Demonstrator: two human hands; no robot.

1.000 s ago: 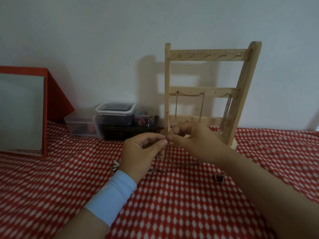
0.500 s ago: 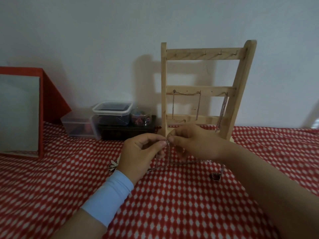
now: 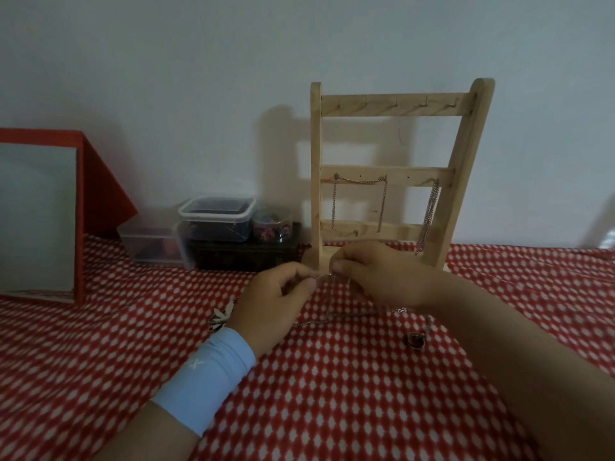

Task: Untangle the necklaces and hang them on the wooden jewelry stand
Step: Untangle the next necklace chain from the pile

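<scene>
Since half a second ago the two pinching fingertips have drawn slightly apart. A short stretch of the loose necklace (image 3: 327, 277) now runs level between them instead of hanging in a loop. Its pendant (image 3: 415, 341) lies where it lay on the red diamond-patterned cloth (image 3: 332, 400).

The only thing like writing is a small white mark on the pale blue wrist sleeve (image 3: 206, 377), too small and blurred to read.

From the pinch the necklace drops out of sight behind the hands. It shows again on the cloth at 6 o'clock of the right hand (image 3: 382, 277) and trails to the pendant at 5 o'clock. A small white object (image 3: 221, 316) peeps out just beside the left wrist, mostly hidden; I cannot tell what it is. At 10 o'clock of the hands sit stacked plastic tubs (image 3: 216, 217), their contents too dim to make out. At 9 o'clock a red-framed mirror (image 3: 36, 214) is cut off by the picture's edge.

The left hand (image 3: 276, 301) comes in from 7 o'clock, thumb and forefinger pinching the chain and the other fingers curled in. The right hand comes in from 4 o'clock with its back to the camera. It pinches the same chain at its fingertips, the remaining fingers tucked under.

At 12 o'clock of the hands the wooden jewelry stand (image 3: 466, 168) stands by the wall, its base partly covered by the right hand. A draped chain (image 3: 361, 180) hangs across two pegs of the middle rail, and a bunched chain (image 3: 428, 217) hangs from that rail's right end.
</scene>
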